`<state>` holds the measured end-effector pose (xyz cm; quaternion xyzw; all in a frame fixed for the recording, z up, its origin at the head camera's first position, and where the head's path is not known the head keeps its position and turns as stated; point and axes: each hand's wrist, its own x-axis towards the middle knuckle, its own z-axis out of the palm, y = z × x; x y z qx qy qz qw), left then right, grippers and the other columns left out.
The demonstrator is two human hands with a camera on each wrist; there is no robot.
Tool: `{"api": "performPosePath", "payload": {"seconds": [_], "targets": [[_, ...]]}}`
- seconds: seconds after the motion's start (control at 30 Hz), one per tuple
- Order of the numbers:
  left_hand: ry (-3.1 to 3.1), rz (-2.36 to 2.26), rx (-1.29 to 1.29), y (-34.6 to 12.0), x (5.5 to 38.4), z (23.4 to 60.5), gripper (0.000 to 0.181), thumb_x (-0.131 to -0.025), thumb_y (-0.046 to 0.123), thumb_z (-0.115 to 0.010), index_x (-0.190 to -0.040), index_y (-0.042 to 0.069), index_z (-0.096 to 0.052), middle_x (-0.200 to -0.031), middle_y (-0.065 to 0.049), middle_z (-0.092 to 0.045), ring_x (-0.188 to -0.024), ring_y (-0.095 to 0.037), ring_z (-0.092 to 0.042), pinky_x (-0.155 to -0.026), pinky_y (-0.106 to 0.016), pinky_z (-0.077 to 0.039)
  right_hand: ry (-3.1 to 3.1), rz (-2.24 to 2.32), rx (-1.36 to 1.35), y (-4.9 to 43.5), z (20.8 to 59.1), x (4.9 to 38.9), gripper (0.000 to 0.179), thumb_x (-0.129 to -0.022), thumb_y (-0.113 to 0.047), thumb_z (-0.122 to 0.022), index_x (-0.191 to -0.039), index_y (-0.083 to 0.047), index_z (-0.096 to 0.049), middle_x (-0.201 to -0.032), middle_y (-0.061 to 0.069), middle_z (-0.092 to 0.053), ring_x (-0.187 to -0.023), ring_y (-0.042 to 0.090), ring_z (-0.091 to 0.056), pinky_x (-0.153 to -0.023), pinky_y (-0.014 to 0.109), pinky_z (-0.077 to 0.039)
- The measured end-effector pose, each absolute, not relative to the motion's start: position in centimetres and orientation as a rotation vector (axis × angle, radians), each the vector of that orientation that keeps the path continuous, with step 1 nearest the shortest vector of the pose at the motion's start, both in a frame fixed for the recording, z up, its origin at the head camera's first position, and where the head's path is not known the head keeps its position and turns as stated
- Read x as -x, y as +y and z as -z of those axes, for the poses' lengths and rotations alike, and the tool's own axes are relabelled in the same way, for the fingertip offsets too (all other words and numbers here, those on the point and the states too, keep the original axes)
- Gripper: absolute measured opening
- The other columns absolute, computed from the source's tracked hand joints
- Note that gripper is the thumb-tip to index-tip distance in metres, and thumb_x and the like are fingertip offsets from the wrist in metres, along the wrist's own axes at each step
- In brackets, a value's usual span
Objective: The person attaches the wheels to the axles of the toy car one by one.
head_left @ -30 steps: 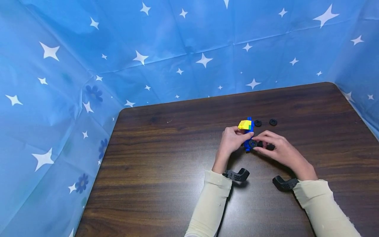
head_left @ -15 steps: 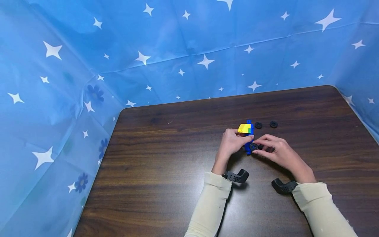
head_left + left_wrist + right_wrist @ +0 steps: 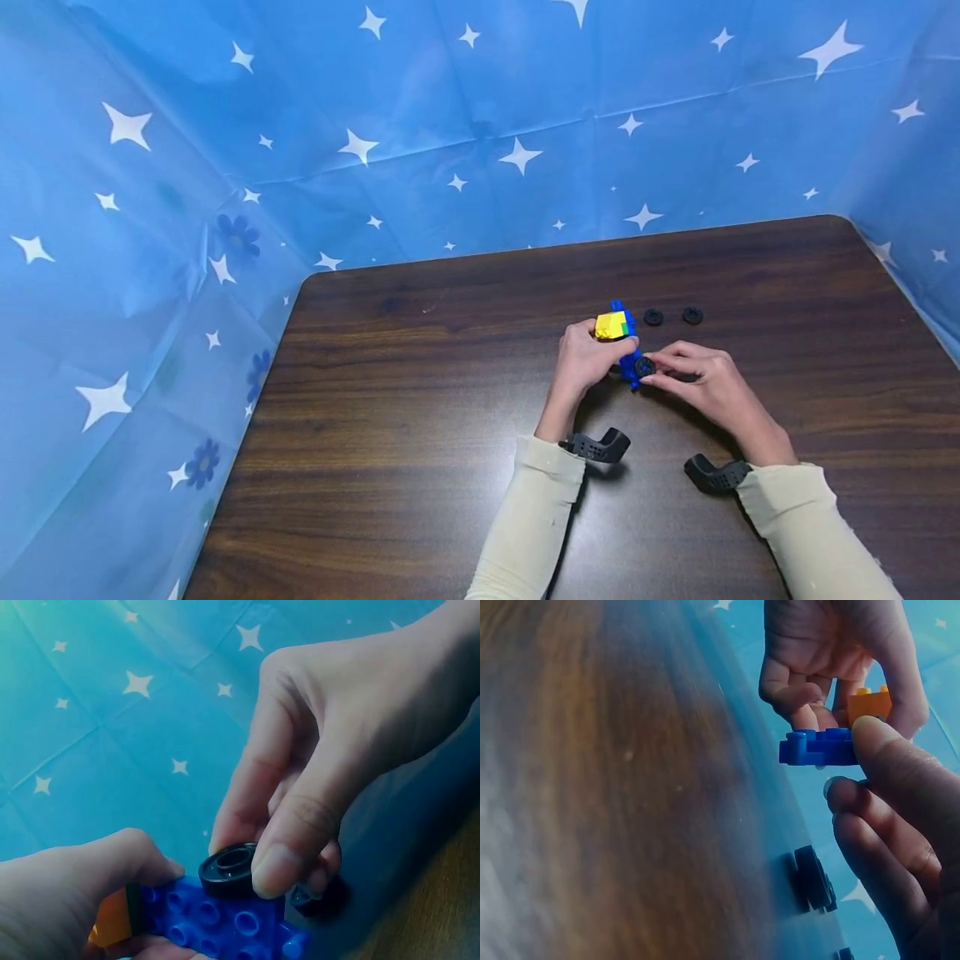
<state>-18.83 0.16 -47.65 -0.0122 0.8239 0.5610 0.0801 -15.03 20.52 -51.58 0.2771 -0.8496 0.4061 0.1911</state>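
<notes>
My left hand (image 3: 587, 358) grips a blue toy-brick base (image 3: 628, 360) with its thumb along the side. A yellow brick (image 3: 611, 326) with a small green piece beside it sits at the base's far end. Between thumb and fingers, my right hand (image 3: 705, 382) pinches a black toy wheel (image 3: 645, 367) at the base's near end. Up close in the left wrist view, this wheel (image 3: 227, 871) lies against the base's edge beside the round studs. From the right wrist, the thumb and fingers hide the wheel, while the blue base (image 3: 817, 750) shows beyond the thumb.
Two more black wheels, one nearer (image 3: 653, 317) and one farther right (image 3: 692, 315), lie on the dark wooden table (image 3: 420, 400) beyond my hands. A blue star-patterned cloth (image 3: 450, 125) hangs behind the table and along its sides.
The blue base has turned, its yellow end swinging left and its near end slightly right. The pinched wheel now shows its round face more fully. Both hands stay nearly in place.
</notes>
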Motion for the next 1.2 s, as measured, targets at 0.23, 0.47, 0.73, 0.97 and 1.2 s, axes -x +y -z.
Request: {"api": "performPosePath", "payload": {"seconds": [0.23,0.47,0.73,0.97,1.2], "targets": [[2.410,-1.695,0.099,0.02,18.88,47.52,0.035,-0.082,0.032,-0.086,-0.103,0.009,-0.071,-0.081,0.001,-0.068,-0.066,-0.012,-0.059,-0.059,-0.025,-0.048,-2.348,-1.189,-0.772,20.24,51.54,14.93,0.040,-0.071,0.007,-0.090,-0.109,-0.004,-0.081,-0.092,0.002,-0.076,-0.077,0.003,-0.067,-0.071,0.006,-0.051],[2.241,-1.786,0.208,0.09,18.99,47.70,0.036,-0.081,0.031,-0.089,-0.104,0.009,-0.073,-0.081,0.000,-0.071,-0.067,-0.018,-0.068,-0.064,-0.029,-0.055,-2.334,-1.245,-0.741,20.42,52.06,14.99,0.042,-0.071,0.009,-0.089,-0.110,-0.005,-0.082,-0.094,0.003,-0.077,-0.083,-0.003,-0.068,-0.076,0.005,-0.051],[2.173,-1.780,0.193,-0.11,19.17,47.73,0.032,-0.081,0.029,-0.089,-0.100,0.008,-0.073,-0.073,-0.001,-0.070,-0.063,-0.017,-0.064,-0.059,-0.025,-0.051,-2.299,-1.278,-0.839,20.65,51.96,15.20,0.044,-0.070,0.014,-0.088,-0.110,-0.002,-0.081,-0.092,0.005,-0.077,-0.080,-0.002,-0.065,-0.069,0.008,-0.049],[2.162,-1.748,0.193,-0.18,19.19,47.62,0.034,-0.084,0.032,-0.087,-0.104,0.008,-0.074,-0.075,-0.002,-0.072,-0.065,-0.016,-0.066,-0.067,-0.030,-0.057,-2.355,-1.228,-0.794,20.65,52.00,15.13,0.044,-0.072,0.009,-0.089,-0.112,-0.006,-0.081,-0.095,0.002,-0.076,-0.085,-0.010,-0.065,-0.073,0.007,-0.052],[2.155,-1.738,0.212,-0.20,19.19,47.72,0.038,-0.086,0.033,-0.085,-0.108,0.005,-0.072,-0.080,-0.002,-0.072,-0.070,-0.017,-0.069,-0.072,-0.031,-0.060,-2.397,-1.239,-0.790,20.43,52.34,15.25,0.045,-0.076,0.008,-0.087,-0.118,-0.007,-0.077,-0.100,0.001,-0.073,-0.082,0.000,-0.067,-0.075,0.010,-0.052]]}}
